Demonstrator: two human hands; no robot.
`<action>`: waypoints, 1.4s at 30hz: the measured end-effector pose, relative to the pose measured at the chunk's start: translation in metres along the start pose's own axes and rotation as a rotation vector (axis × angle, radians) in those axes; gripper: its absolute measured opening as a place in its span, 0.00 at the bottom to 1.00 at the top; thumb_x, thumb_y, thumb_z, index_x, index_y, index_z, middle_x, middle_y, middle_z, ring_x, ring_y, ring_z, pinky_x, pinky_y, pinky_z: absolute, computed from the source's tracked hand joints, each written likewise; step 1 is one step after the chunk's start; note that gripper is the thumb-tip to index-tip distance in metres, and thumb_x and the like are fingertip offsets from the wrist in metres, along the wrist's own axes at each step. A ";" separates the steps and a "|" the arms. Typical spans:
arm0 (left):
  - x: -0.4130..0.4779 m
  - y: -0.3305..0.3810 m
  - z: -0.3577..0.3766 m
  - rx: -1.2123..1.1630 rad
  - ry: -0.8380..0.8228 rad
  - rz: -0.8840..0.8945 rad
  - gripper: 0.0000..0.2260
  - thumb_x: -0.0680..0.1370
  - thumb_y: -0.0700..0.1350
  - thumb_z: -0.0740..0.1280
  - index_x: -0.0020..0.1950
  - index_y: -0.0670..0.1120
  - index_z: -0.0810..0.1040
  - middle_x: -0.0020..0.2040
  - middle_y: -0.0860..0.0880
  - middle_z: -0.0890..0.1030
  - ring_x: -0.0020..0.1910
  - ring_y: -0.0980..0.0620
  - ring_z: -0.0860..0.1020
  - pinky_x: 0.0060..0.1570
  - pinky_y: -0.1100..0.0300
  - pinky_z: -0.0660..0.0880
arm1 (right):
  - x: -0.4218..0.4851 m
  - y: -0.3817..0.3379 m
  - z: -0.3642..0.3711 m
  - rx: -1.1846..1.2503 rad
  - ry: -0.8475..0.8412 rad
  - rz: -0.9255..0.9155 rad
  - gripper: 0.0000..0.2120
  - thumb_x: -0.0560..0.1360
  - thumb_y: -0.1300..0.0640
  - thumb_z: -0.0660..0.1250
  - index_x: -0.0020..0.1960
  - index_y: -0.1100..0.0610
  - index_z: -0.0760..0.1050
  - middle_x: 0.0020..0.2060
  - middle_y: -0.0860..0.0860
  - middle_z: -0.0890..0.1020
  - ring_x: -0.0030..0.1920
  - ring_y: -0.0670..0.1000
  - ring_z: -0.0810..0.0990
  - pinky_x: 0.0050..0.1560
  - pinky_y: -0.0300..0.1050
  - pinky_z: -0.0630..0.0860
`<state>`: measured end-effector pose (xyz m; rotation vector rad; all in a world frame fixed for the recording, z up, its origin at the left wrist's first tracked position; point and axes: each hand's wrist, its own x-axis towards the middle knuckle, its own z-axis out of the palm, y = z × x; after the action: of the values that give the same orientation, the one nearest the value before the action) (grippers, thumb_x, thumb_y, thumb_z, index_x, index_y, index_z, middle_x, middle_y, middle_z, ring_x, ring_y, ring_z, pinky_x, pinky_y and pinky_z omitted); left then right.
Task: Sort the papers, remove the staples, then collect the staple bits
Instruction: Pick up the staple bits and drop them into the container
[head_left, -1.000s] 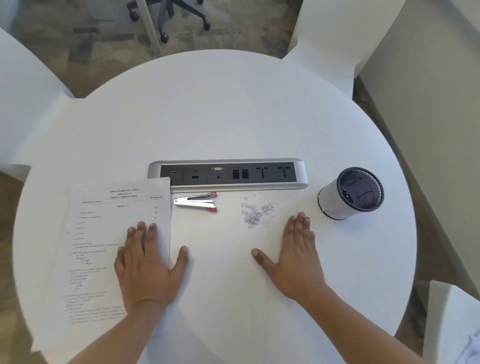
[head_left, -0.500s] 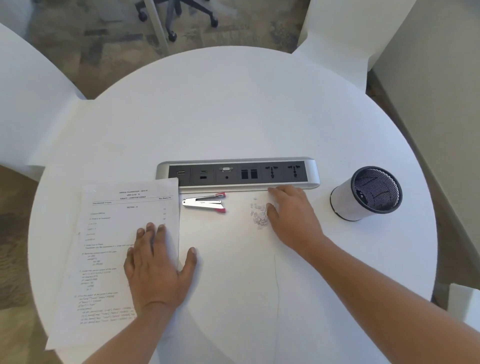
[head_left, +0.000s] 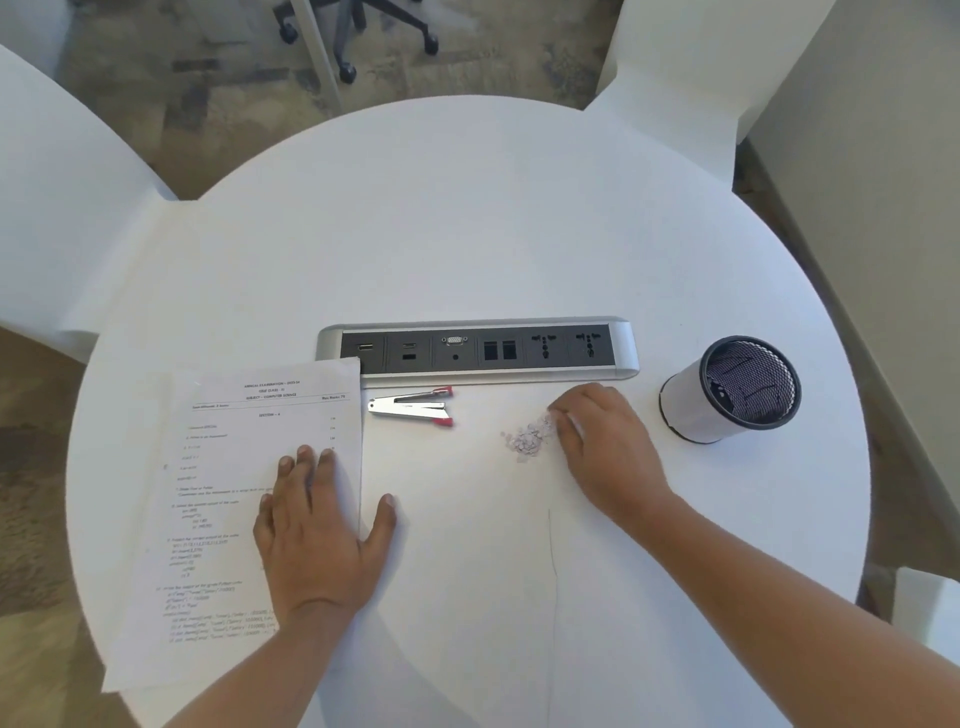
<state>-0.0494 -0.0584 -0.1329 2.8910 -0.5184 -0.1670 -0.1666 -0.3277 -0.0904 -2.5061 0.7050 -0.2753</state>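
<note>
Staple bits (head_left: 529, 438) lie heaped on the table (head_left: 467, 234), touching the curled fingertips of the right hand (head_left: 605, 447); grip state cannot be told. Left hand (head_left: 317, 530) presses flat, fingers spread, on papers (head_left: 234, 493). Staple remover (head_left: 413, 408) lies between.

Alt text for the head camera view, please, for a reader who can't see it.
Seen from above on a round white table, the right hand touches a small pile of staple bits while the left hand lies flat on a printed paper stack. A staple remover, socket strip and mesh cup lie beyond.
</note>
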 end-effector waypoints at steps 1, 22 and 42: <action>0.000 0.001 0.000 0.003 -0.004 0.001 0.38 0.72 0.68 0.54 0.74 0.43 0.68 0.77 0.41 0.66 0.78 0.41 0.61 0.73 0.41 0.59 | 0.000 0.002 -0.004 0.002 0.003 0.068 0.07 0.78 0.61 0.64 0.49 0.60 0.81 0.45 0.54 0.81 0.48 0.56 0.77 0.48 0.46 0.73; -0.001 0.001 -0.001 -0.002 -0.021 -0.006 0.38 0.73 0.67 0.54 0.75 0.44 0.66 0.78 0.42 0.64 0.79 0.42 0.59 0.75 0.41 0.57 | -0.002 -0.024 0.013 -0.069 -0.201 0.029 0.07 0.74 0.62 0.65 0.45 0.57 0.82 0.41 0.53 0.81 0.39 0.57 0.79 0.39 0.50 0.77; -0.003 -0.004 -0.001 0.008 -0.042 0.009 0.39 0.72 0.68 0.53 0.75 0.43 0.66 0.78 0.41 0.65 0.79 0.41 0.59 0.74 0.39 0.58 | -0.014 -0.039 -0.126 0.850 0.117 0.633 0.04 0.69 0.65 0.76 0.38 0.58 0.84 0.35 0.53 0.86 0.38 0.50 0.84 0.50 0.48 0.81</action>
<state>-0.0502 -0.0533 -0.1331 2.8977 -0.5401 -0.2250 -0.2023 -0.3456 0.0362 -1.3995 1.0984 -0.3835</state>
